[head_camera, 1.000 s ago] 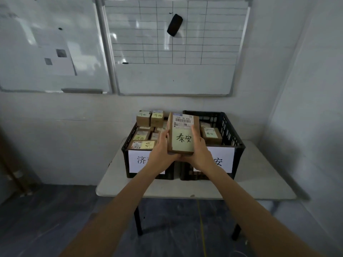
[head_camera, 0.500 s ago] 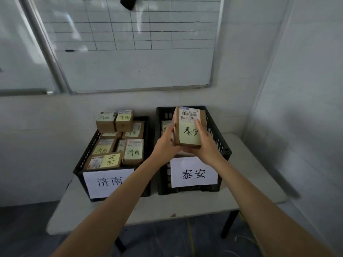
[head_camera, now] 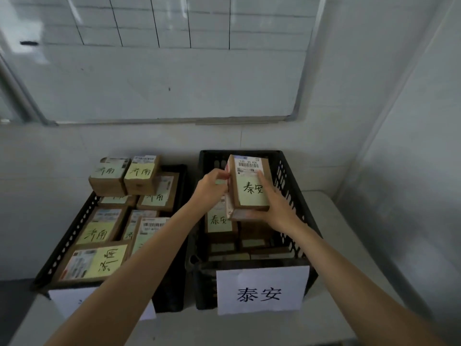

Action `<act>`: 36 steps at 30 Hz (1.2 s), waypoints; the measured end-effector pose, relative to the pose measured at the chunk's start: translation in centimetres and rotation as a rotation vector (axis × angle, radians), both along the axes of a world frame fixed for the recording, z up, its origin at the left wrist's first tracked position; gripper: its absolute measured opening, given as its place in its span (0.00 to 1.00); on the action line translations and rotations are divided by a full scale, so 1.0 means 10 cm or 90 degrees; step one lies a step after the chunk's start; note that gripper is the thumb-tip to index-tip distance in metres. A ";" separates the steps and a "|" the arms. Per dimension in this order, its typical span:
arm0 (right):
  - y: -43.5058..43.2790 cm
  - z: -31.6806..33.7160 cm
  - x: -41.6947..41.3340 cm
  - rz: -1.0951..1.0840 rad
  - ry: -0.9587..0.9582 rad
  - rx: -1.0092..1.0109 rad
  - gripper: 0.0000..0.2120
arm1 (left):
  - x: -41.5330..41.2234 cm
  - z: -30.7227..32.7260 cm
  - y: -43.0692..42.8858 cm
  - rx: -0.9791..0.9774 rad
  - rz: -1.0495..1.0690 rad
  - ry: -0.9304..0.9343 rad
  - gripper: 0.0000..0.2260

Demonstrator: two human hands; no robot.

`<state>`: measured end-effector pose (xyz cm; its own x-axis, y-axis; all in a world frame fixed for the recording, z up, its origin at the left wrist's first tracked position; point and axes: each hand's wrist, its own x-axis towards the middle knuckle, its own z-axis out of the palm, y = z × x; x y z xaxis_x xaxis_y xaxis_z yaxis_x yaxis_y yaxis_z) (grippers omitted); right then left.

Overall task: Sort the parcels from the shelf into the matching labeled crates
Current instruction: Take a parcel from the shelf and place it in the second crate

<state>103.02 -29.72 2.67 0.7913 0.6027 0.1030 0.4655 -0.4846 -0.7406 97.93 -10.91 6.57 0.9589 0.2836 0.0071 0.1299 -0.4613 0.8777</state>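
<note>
A brown cardboard parcel point(head_camera: 250, 186) with a barcode label and a yellow note reading 泰安 is held tilted above the right black crate point(head_camera: 294, 196). My left hand point(head_camera: 212, 188) pinches its left edge. My right hand point(head_camera: 277, 206) grips its lower right side, thumb across the face. That crate carries a white sign 泰安 point(head_camera: 262, 292) and holds several parcels, one with a 泰安 note point(head_camera: 219, 221). The left black crate point(head_camera: 64, 245) is full of parcels marked 济南 point(head_camera: 99, 231); my left forearm hides most of its sign.
Both crates stand side by side on a white table point(head_camera: 336, 221) against the wall. A whiteboard point(head_camera: 174, 71) hangs above them. A white wall or panel closes off the right side. Two small 济南 boxes point(head_camera: 124, 176) are stacked high at the left crate's back.
The view has closed in on the crates. Both hands have carried the parcel forward and lower, over the right crate's inside.
</note>
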 end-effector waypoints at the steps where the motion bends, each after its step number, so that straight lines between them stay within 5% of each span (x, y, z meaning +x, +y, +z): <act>1: 0.00 -0.05 0.05 0.012 0.000 -0.008 0.54 | 0.05 -0.02 0.03 -0.002 0.007 0.000 0.17; 7: -0.05 -0.34 0.37 0.122 0.006 -0.078 0.54 | 0.23 -0.20 0.18 0.004 0.072 -0.002 0.12; 29: 0.11 -0.63 0.95 0.693 -0.002 -0.411 0.52 | -0.35 -0.27 0.34 0.142 0.275 0.097 0.21; 36: 0.23 -0.97 0.91 0.777 -0.290 -0.414 0.54 | -0.45 -0.26 0.31 0.167 0.318 0.102 0.21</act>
<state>112.10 -27.41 -7.02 -0.2630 0.9000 -0.3475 0.9549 0.1913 -0.2272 93.47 -7.85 3.96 0.7046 0.7096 0.0047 0.5085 -0.5095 0.6941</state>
